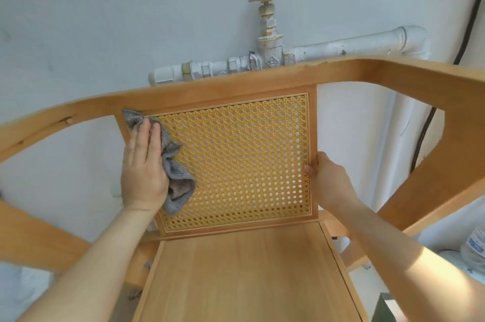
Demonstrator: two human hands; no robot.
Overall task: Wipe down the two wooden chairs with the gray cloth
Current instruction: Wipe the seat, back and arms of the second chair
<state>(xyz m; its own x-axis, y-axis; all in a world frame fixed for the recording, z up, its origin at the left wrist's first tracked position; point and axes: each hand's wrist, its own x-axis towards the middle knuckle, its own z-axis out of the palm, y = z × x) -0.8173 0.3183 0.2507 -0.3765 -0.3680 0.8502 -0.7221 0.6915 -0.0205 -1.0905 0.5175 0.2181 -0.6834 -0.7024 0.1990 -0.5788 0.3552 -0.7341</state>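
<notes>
One wooden chair (236, 277) fills the view, seen from above its seat, with a curved top rail and a woven cane back panel (241, 159). My left hand (143, 167) presses the gray cloth (175, 175) flat against the left edge of the cane panel, fingers pointing up toward the rail. The cloth bunches out to the right of my palm. My right hand (328, 177) grips the right wooden edge of the back panel, thumb in front. A second chair is not in view.
A white wall stands close behind the chair, with a painted pipe and valve (267, 41) just above the top rail. A dark cable (425, 133) runs down the right side. A plastic bottle (475, 245) and a dark object (385, 308) sit at lower right.
</notes>
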